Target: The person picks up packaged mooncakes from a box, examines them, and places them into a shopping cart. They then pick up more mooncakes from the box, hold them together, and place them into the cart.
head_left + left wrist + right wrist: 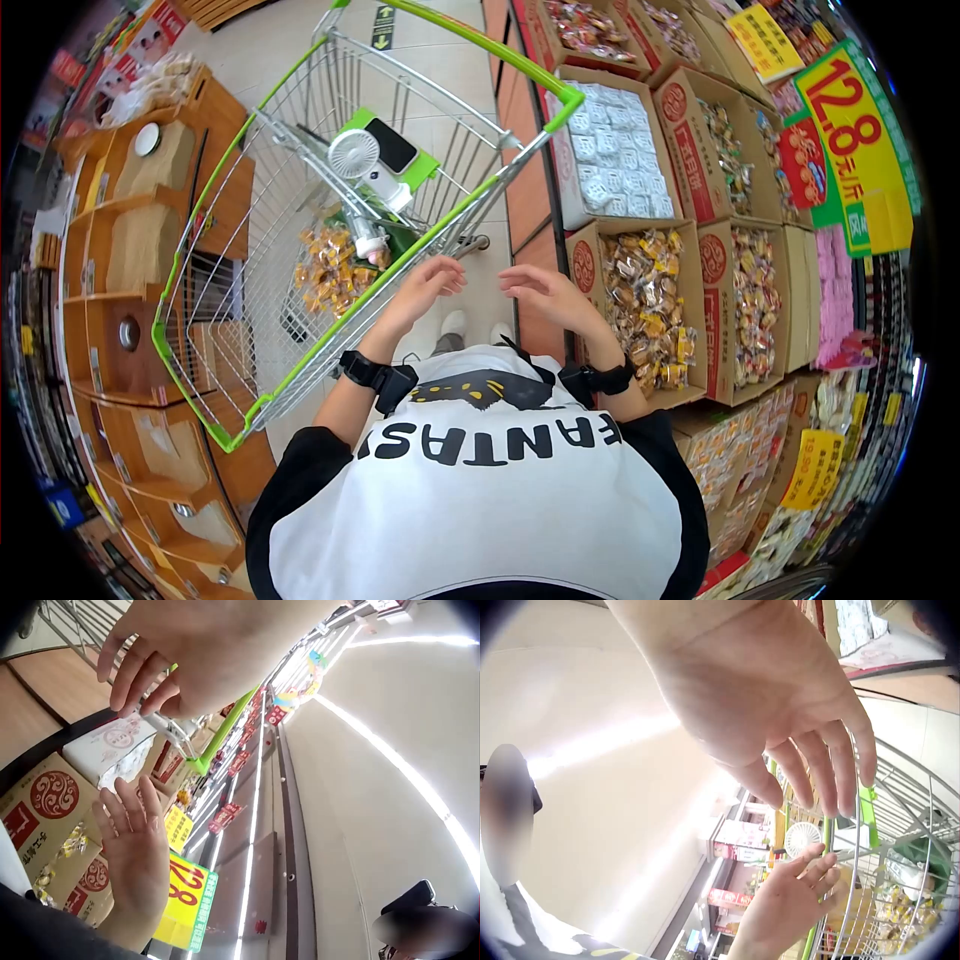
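My left hand (430,285) and right hand (550,297) are raised in front of the white shirt (470,520), a gap between them. Both hold nothing, their fingers loosely bent and palms turned toward each other. Just beyond the left hand stands a wire shopping cart (568,100) with green edging. A white handheld fan (354,153) and a dark-screened phone (391,147) sit on its green panel (424,172). Inside the basket are yellow-wrapped snacks (335,275) and a bottle with a pale pink top (371,247). In the right wrist view the left hand (787,907) overlaps the cart.
To the right, cardboard boxes hold wrapped snacks (645,290) and white packets (615,140). A yellow and green price sign (850,130) stands above them. Wooden shelving (130,340) lines the left side. Two shoes (454,322) show on the tiled floor (455,80).
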`<act>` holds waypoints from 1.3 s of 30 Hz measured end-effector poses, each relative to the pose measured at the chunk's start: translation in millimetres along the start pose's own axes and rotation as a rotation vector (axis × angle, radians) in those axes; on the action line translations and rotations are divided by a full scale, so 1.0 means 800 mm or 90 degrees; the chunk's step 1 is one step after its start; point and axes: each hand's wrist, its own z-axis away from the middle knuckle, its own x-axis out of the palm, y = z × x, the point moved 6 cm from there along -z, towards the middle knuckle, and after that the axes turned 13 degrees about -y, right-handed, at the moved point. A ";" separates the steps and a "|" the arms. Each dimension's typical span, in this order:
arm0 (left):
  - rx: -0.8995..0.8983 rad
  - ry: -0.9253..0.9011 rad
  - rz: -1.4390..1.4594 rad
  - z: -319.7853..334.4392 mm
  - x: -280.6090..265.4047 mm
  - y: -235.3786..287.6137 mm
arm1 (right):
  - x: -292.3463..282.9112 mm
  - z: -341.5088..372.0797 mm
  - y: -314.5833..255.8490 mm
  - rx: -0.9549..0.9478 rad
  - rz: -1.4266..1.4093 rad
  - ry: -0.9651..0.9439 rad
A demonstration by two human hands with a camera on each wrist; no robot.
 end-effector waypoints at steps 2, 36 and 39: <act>-0.013 -0.038 -0.018 -0.011 0.014 0.002 | -0.009 0.017 0.004 0.001 -0.016 0.041; -0.089 -0.441 -0.178 -0.166 0.197 0.010 | -0.058 0.330 0.134 0.264 0.032 0.688; -0.100 -0.464 -0.176 -0.170 0.215 0.012 | -0.058 0.348 0.150 0.220 -0.012 0.722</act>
